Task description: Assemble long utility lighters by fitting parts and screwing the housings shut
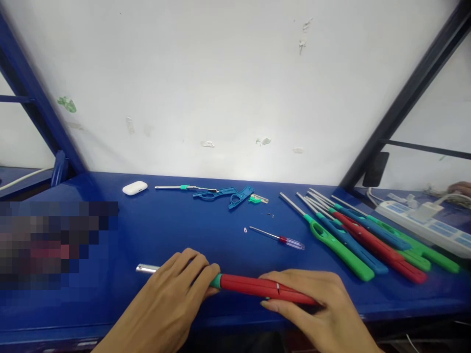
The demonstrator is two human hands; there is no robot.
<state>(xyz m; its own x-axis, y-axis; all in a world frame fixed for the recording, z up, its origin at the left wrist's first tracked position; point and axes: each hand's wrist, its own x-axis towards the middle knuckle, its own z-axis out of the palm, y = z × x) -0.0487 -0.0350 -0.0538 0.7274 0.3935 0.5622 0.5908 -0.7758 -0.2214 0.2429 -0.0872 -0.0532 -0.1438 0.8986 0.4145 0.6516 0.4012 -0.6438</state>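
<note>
A left hand (180, 287) and a right hand (324, 291) gripped one red lighter (246, 285), seemingly intact, above the bench (176, 240).
Behind it, two blue shell pieces (241, 197) lay apart, evidently dismantled, near one screwdriver (292, 242); at right, several whole lighters (368, 239) overlapped too closely to count.

On the blue surface (165, 230) lie a white case (135, 188), a metal tube (169, 187), blue plastic parts (244, 195), a screwdriver (282, 239) and several long lighters (375, 241).
</note>
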